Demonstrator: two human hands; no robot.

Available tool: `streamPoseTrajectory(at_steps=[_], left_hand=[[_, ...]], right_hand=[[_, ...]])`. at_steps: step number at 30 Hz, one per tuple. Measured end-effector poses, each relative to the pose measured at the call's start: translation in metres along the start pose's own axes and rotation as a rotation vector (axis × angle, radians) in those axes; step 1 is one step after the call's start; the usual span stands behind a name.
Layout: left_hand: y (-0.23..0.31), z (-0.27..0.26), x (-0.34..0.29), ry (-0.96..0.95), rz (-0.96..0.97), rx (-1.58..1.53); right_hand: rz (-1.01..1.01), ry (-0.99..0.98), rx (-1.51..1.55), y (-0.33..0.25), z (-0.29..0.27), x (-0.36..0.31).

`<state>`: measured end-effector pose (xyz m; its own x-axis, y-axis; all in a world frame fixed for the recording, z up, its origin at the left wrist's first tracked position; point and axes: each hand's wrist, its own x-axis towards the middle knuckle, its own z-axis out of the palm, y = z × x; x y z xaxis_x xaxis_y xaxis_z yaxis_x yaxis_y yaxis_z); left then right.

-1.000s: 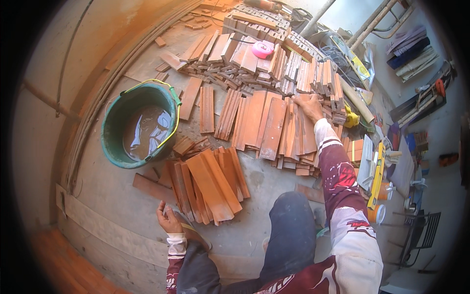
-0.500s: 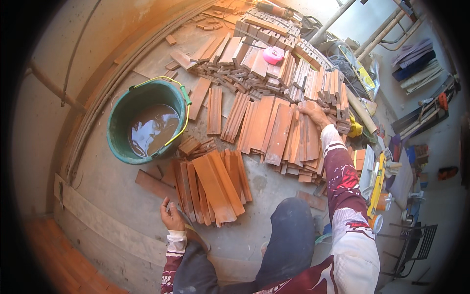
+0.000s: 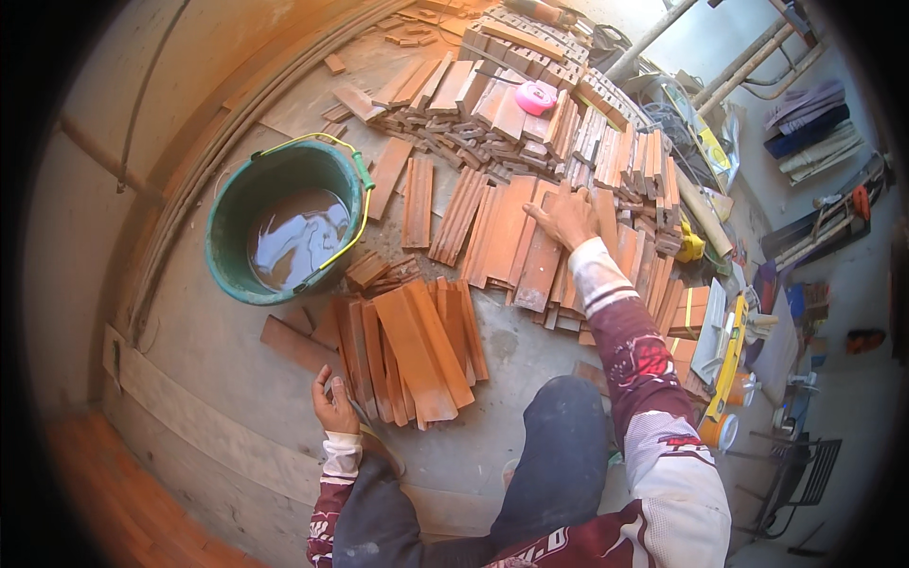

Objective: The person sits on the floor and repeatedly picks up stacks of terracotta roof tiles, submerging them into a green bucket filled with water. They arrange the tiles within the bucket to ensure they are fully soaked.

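Note:
My right hand point(image 3: 568, 220) rests on a long row of terracotta strip tiles point(image 3: 540, 248), its thumb and fingers apart on the tiles' far ends. Fingertip contact is partly hidden, but nothing is lifted. Beside my left knee, my left hand point(image 3: 335, 407) is palm-up with loosely curled fingers apart, holding nothing. Just right of it stands a smaller group of orange strip tiles point(image 3: 417, 350), with a few leaning over the others. A flat reddish tile point(image 3: 295, 343) lies on the floor past my left fingertips.
A green bucket point(image 3: 220, 241) of murky water stands left of the tiles. Behind the row, more stacked tiles carry a pink tape measure point(image 3: 536, 97). At right lie a yellow spirit level point(image 3: 727, 364) and orange-and-white tubs point(image 3: 721, 432). Metal scaffold poles point(image 3: 653, 38) stand at the back right.
My right hand has moved left along the tile row, its fingers spreading from the tile edge they were on. My left hand has barely moved.

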<state>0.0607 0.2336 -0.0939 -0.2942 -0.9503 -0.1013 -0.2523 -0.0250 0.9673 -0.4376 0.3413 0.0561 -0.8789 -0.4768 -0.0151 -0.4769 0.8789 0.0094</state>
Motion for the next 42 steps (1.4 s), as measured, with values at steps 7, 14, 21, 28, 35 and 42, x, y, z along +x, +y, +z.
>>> streamPoseTrajectory(at_steps=[7,14,21,28,35,42], left_hand=[[0.004,-0.009,0.003,0.045,-0.025,-0.024],[-0.001,-0.016,0.002,0.067,-0.020,-0.024],[0.011,-0.008,0.004,0.043,0.024,-0.001],[0.130,0.047,0.021,-0.376,0.470,0.016],[0.169,0.112,0.007,-0.945,-0.065,-0.362],[0.162,0.095,0.013,-0.902,-0.390,-0.368]], right_hand=[[-0.001,0.048,0.179,-0.004,0.012,-0.010],[-0.178,0.135,0.555,0.025,-0.020,-0.052],[-0.127,-0.099,1.152,0.060,-0.060,-0.049],[-0.263,-0.320,1.400,-0.006,-0.081,-0.106],[-0.283,-0.526,1.453,-0.072,-0.053,-0.150],[-0.230,-0.822,1.618,-0.077,-0.009,-0.180]])
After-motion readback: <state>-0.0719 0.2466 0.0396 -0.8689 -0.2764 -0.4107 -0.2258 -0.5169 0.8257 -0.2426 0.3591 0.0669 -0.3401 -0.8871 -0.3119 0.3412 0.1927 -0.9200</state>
